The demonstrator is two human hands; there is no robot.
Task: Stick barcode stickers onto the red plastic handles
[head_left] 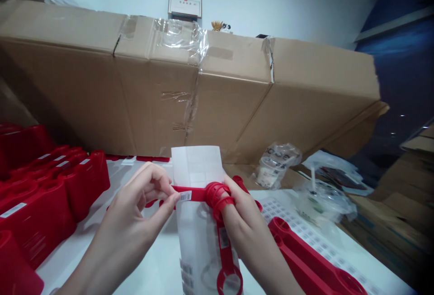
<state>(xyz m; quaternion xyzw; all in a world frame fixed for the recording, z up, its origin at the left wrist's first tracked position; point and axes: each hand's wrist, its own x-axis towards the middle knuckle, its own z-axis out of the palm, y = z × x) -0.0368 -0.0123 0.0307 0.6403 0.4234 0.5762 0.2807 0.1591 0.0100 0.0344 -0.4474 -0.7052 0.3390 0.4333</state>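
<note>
Red and flat, the strap [198, 194] ran crosswise from rings [216, 194] grasped by the right hand [242, 211] to a label [186, 196] pinched by the left hand [135, 220].

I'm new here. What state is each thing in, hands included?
Barcode label: lying against the red strip
Left hand: thumb and forefinger pinched at the label's edge
Red rings: bunched together
Right hand: at these rings, fingertips hidden
White paper: partly hidden behind the red strip
Red parts at left: crowded together, some labelled
Cardboard: creased and taped
Plastic bag: crumpled around something white
Drink cup: straw standing in it
Label sheet: flat
</note>
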